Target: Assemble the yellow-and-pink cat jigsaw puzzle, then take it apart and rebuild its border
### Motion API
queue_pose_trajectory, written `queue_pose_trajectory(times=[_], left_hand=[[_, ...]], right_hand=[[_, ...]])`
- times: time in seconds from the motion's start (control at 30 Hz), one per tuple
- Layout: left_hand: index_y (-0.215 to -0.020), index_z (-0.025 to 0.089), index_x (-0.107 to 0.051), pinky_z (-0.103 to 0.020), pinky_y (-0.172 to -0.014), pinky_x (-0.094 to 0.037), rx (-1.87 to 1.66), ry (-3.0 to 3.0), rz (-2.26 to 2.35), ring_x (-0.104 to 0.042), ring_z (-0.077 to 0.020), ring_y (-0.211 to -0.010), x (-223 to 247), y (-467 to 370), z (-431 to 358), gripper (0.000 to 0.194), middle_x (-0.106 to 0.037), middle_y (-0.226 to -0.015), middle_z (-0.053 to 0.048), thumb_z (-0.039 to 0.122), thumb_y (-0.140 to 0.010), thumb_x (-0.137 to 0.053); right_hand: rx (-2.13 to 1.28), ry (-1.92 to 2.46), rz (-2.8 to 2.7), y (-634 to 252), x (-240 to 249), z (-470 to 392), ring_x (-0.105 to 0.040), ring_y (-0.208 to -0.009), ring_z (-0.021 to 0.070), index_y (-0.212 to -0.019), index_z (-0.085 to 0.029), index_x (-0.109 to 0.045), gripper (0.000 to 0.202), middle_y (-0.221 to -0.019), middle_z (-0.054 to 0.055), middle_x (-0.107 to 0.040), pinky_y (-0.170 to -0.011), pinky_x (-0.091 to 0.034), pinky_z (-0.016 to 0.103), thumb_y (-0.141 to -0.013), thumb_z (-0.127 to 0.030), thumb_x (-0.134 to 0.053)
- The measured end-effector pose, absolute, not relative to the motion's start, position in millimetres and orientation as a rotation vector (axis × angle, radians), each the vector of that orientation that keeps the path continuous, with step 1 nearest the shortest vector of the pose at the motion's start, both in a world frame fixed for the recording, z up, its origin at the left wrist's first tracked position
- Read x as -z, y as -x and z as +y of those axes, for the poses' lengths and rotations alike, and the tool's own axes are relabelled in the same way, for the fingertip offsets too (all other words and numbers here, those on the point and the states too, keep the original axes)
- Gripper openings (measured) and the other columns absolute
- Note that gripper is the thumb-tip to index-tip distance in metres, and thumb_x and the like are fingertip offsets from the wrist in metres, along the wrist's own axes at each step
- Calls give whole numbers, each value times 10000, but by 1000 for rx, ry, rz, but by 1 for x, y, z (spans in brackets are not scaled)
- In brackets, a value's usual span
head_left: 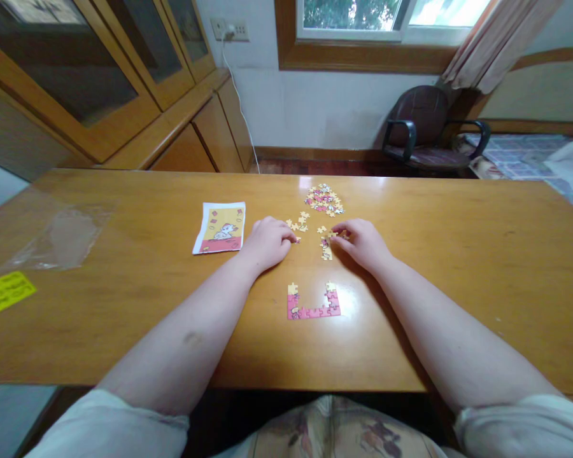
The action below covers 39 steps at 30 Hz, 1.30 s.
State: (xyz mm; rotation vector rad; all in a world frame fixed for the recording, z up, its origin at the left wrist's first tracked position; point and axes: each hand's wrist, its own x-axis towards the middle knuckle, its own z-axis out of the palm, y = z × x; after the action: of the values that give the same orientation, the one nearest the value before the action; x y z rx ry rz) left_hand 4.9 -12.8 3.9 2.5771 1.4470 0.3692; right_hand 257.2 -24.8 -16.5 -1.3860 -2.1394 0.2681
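Near the middle of the table, my left hand [268, 242] rests with its fingers curled over a small puzzle piece [297, 240] at the fingertips. Loose yellow pieces [300, 222] lie just beyond it. Across from it, my right hand [361, 242] has thumb and forefinger closed around a yellow puzzle piece [333, 234]. A short column of joined pieces [326, 250] lies beside that thumb. Closer to me is a U-shaped section of joined puzzle [314, 313], pink with yellow upper ends, its opening facing away from me.
A heap of mixed pieces [323, 200] sits farther back. Left of my left hand lies a picture sheet [223, 228] with a white animal. Clear plastic wrap [67, 235] and a yellow label [4, 292] are at far left. Beyond the table [162, 191] stands a chair [423, 127].
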Motion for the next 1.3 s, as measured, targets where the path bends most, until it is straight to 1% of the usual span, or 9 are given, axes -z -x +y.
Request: queue_pose_trajectory(times=[0.13,0.27,0.4,0.57,0.77,0.9,1.0,1.17,1.3], left_hand=[[-928,243,-731,-395,-907,-400,-353,-2579,1394,-555,-226,-974,-5,-8,-15,310,-712,-984,-24,178,-793,-458],[-906,226,-706,-387,-898,-413,-415,-2489,1579,-562,-233,-976,-5,-10,-15,284,-702,-996,-36,165,-798,-450],[-902,205,-677,-360,-894,-428,-560,-2318,1775,-578,-226,-968,-1,-5,-9,256,-687,-997,-54,174,-812,-439],[-980,211,-641,-320,-845,-450,-719,-2065,1820,-600,-206,-977,-3,9,-2,318,-687,-1030,-48,273,-906,-338],[-929,233,-666,-337,-742,-466,-426,-2106,1996,-636,-245,-870,-20,7,-12,316,-714,-925,-60,343,-889,-373],[-950,235,-672,-373,-729,-483,-170,-2173,2072,-650,-274,-849,-27,-5,-24,284,-718,-904,-82,348,-855,-430],[-953,221,-673,-392,-736,-495,-40,-2159,2118,-657,-287,-862,-29,-8,-28,308,-717,-914,-105,358,-870,-409],[-1097,250,-639,-388,-755,-502,-18,-2169,2155,-663,-286,-905,-29,-1,-23,338,-716,-985,-99,287,-883,-380],[-1188,290,-611,-379,-805,-496,51,-2214,2046,-644,-282,-986,-24,3,-18,364,-702,-1094,-77,335,-881,-419]], right_hand=[[-375,1228,-2162,-244,13,-34,-598,-796,191,-889,-220,-700,138,-825,38,-701,-774,-425,334,-814,-334,-680],[-380,1211,-2207,-230,12,-44,-588,-852,201,-866,-246,-716,128,-893,32,-708,-818,-402,358,-794,-351,-705],[-344,1270,-2219,-227,14,-45,-572,-875,212,-863,-260,-724,143,-910,33,-705,-827,-385,369,-783,-378,-712],[-239,1486,-2089,-244,19,-32,-576,-881,231,-893,-236,-727,153,-922,59,-710,-815,-379,378,-828,-355,-657],[-82,1834,-1954,-258,20,-23,-554,-922,273,-885,-238,-731,151,-958,78,-708,-789,-353,400,-829,-328,-623],[-76,1924,-1928,-254,19,-25,-544,-937,283,-920,-241,-724,179,-988,83,-698,-783,-342,403,-844,-326,-586],[-61,1926,-1895,-253,20,-26,-543,-959,288,-970,-221,-707,232,-1023,102,-683,-797,-342,407,-857,-357,-557],[-72,1867,-1878,-254,23,-24,-550,-968,284,-985,-202,-684,275,-1019,107,-678,-819,-349,410,-876,-396,-524],[-109,1830,-1877,-254,23,-24,-562,-972,279,-966,-203,-687,264,-1009,97,-687,-838,-364,411,-874,-395,-531]])
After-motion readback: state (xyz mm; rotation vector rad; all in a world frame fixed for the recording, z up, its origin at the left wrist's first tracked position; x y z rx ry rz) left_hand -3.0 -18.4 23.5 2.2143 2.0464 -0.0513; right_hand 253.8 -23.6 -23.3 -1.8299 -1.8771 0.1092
